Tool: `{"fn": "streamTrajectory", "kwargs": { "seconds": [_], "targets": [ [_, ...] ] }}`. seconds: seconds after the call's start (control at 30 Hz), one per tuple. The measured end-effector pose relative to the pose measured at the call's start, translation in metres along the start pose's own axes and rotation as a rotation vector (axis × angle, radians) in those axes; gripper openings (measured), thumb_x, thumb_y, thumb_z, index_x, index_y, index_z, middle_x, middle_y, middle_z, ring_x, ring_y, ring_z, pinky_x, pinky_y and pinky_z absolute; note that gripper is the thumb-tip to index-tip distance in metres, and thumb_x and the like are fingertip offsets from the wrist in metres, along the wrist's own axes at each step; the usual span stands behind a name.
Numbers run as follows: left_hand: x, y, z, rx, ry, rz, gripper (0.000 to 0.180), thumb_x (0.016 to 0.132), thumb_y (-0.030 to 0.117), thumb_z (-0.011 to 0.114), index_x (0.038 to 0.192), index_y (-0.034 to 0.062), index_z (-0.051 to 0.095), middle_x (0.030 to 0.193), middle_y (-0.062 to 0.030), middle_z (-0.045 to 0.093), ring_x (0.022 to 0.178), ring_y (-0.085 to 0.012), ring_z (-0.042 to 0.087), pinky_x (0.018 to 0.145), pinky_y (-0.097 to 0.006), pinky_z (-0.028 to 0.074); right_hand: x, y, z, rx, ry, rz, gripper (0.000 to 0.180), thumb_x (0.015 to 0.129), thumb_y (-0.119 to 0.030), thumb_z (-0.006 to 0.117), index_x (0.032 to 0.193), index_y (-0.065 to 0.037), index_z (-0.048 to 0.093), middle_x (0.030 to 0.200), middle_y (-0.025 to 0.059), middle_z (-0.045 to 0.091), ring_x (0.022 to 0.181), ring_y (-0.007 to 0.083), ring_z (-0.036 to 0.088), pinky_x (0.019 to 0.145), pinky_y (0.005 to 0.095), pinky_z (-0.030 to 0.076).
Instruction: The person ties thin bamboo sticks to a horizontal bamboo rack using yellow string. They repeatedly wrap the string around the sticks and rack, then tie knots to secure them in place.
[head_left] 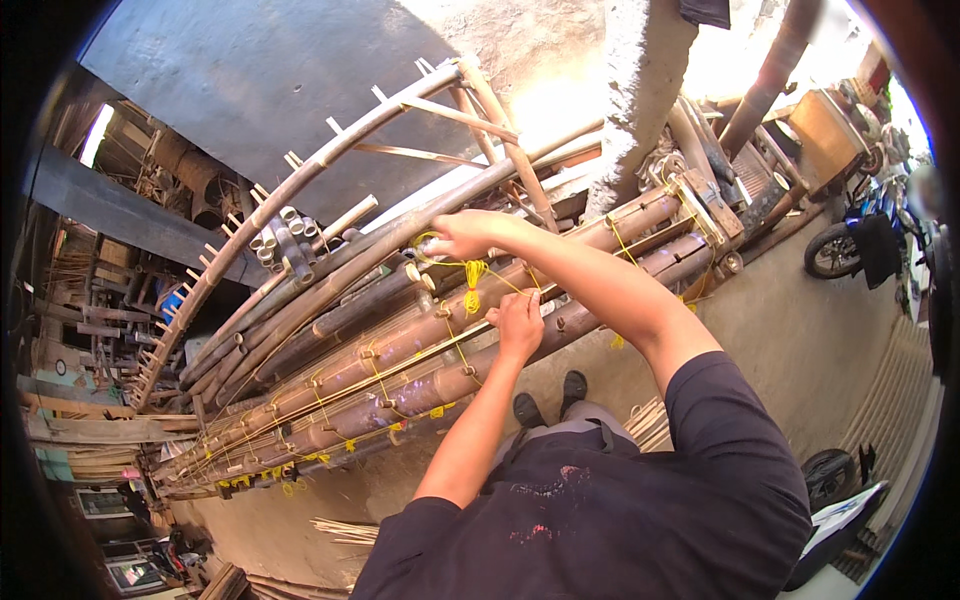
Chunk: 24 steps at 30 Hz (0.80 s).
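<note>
A person stands on a bare, dusty concrete floor (800, 330) in a cluttered open-sided workshop, looking down over a bamboo frame (400, 350) that runs from the near left to the far right. A grey wall (250, 70) rises at the far side, with a rough concrete pillar (640, 90) to its right and sunlight falling between them. Stacks of wood and poles fill the dim left side, and two motorbikes, one (850, 250) at the far right and one (830, 480) at the near right, stand on the floor. The frame is made of several long brown bamboo poles laid side by side, bound at many points with thin yellow string (472, 285); the ties show as small bright knots along the poles, too many to count surely. A curved bamboo arch (300, 170) with short pegs rises behind it. Two bare hands work at the middle of the frame. The left hand (518, 320) is curled closed against a pole, pinching the yellow string. The right hand (465, 235), farther away, is also closed, pulling the same string taut above the poles. A loose tassel of string hangs between the hands. Two black shoes (550, 400) show below.
</note>
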<state>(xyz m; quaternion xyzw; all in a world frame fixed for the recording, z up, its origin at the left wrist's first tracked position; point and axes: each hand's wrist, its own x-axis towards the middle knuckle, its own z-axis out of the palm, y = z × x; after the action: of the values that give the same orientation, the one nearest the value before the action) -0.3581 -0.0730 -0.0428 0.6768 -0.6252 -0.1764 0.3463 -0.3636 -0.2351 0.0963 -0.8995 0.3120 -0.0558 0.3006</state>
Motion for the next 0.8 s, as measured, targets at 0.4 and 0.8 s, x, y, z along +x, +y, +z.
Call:
{"fn": "streamTrajectory", "kwargs": {
  "seconds": [0.4, 0.8],
  "targets": [
    [0.000, -0.006, 0.005, 0.120, 0.030, 0.012, 0.021, 0.096, 0.025, 0.055, 0.093, 0.0136, 0.072, 0.091, -0.0055, 0.071, 0.093, -0.0240, 0.061, 0.081, -0.043, 0.029, -0.191, 0.044, 0.064, 0.530, 0.122, -0.178, 0.036, 0.094, -0.025, 0.052, 0.066, -0.004, 0.055, 0.059, 0.0163, 0.055, 0.056, 0.0293, 0.057, 0.057, 0.0457, 0.045],
    [0.137, -0.036, 0.013, 0.044, -0.110, -0.040, 0.028, 0.098, 0.026, 0.053, 0.096, 0.0053, 0.071, 0.074, -0.0151, 0.066, 0.072, -0.0287, 0.066, 0.068, -0.043, 0.049, -0.244, 0.008, 0.171, 0.090, 0.114, 0.261, 0.030, 0.089, -0.028, 0.057, 0.076, -0.001, 0.063, 0.077, 0.0213, 0.066, 0.075, 0.0420, 0.064, 0.076, 0.0480, 0.051]
  ]
}}
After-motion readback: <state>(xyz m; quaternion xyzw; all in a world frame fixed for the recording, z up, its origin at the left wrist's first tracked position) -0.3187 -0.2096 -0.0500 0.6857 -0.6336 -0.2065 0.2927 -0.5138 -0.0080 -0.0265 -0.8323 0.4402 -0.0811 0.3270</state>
